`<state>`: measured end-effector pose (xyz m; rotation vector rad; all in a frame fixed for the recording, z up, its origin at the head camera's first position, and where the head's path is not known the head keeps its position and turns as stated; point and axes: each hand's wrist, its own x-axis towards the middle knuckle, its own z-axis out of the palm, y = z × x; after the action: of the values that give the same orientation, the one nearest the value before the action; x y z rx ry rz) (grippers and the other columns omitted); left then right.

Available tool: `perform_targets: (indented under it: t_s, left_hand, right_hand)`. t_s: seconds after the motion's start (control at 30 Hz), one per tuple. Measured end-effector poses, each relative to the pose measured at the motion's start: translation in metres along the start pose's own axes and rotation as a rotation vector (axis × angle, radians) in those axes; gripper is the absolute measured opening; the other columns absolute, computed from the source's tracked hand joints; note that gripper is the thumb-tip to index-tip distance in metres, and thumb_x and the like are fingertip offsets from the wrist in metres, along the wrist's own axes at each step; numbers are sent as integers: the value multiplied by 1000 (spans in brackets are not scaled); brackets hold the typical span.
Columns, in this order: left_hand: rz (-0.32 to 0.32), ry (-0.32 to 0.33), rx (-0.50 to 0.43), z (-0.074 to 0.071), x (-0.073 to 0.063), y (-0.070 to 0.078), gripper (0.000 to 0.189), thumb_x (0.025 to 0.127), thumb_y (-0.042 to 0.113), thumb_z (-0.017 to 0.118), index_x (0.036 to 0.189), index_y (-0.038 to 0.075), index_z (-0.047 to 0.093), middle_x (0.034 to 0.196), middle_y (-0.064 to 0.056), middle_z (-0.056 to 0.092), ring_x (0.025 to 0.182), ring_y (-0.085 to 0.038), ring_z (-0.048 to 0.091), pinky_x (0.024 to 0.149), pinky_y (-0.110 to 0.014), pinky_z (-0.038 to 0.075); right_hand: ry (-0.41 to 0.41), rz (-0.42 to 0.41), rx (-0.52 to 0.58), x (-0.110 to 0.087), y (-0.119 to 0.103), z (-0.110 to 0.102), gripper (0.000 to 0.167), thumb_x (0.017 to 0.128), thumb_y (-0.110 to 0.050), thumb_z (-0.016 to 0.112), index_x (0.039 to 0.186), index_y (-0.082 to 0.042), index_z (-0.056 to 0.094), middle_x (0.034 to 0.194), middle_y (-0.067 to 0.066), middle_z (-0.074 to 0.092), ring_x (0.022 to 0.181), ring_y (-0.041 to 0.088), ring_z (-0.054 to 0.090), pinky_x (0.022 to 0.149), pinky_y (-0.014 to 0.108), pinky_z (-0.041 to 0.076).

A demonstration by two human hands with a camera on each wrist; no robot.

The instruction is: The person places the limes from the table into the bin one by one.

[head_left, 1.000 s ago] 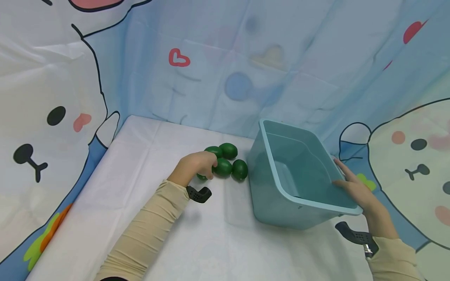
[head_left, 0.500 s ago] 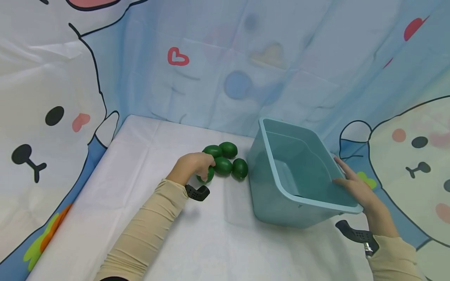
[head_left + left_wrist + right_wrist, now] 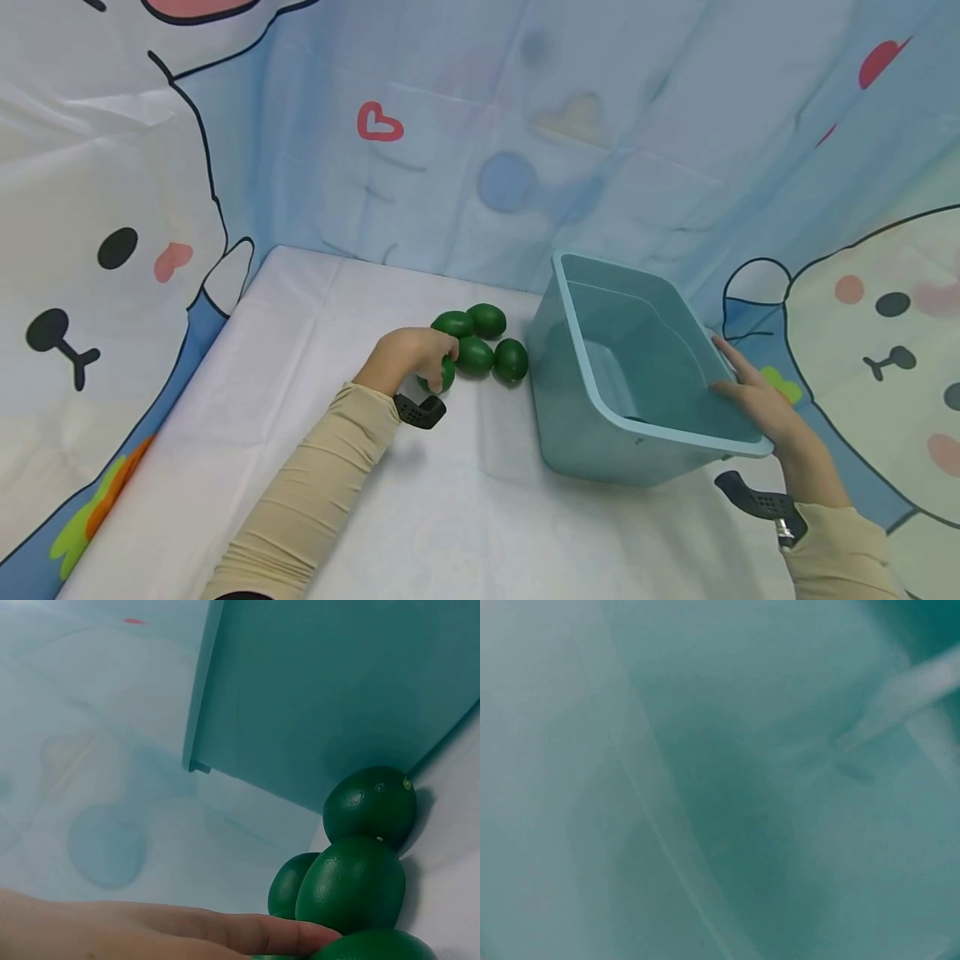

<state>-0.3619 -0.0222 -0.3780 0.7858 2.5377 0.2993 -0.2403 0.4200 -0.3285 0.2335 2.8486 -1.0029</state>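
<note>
Near the desk's (image 3: 337, 333) far edge, the left hand (image 3: 408, 354) pinches a green fruit (image 3: 447, 375) (four others (image 3: 474, 357) nearby); the right hand (image 3: 757, 408) grips a bin (image 3: 581, 433).

Creased pale blue cloth (image 3: 420, 208), cartoon-printed, behind a tabletop draped in wrinkled white fabric (image 3: 480, 517)
On my head feed I see a red heart outline (image 3: 363, 122) on it, a solid blue disc (image 3: 507, 182) lower right. A large white cartoon animal (image 3: 67, 225) outlined in black fills the left side above an orange-and-green printed shape (image 3: 112, 493); a cream cartoon animal (image 3: 847, 333) shows at right.
</note>
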Motion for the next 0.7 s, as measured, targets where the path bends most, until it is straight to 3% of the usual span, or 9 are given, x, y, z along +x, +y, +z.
perform_targets:
  t_s: [0.27,0.5,0.7]
  left_hand:
    - [35,-7,11,-1,0,-2,43,89,22,66,130,26,55,135,-1,51,112,-18,49,93,-40,44]
    - [74,-18,39,-2,0,-3,40,91,19,62,128,31,59,142,0,47,122,-17,46,98,-41,42]
    - [69,-43,12,-2,0,-3,34,93,18,59,123,34,64,142,1,48,127,-17,44,104,-42,39]
  right_hand:
    - [0,4,-4,0,-1,-1,70,102,-25,33,149,-30,-18,153,34,-4,125,69,22,89,76,32]
    - [-4,-9,-6,1,-1,0,70,102,-25,33,149,-30,-19,153,34,-3,125,68,23,90,76,32]
    - [-6,-14,-4,2,0,0,70,102,-26,33,149,-30,-18,154,33,-3,126,68,22,90,76,31]
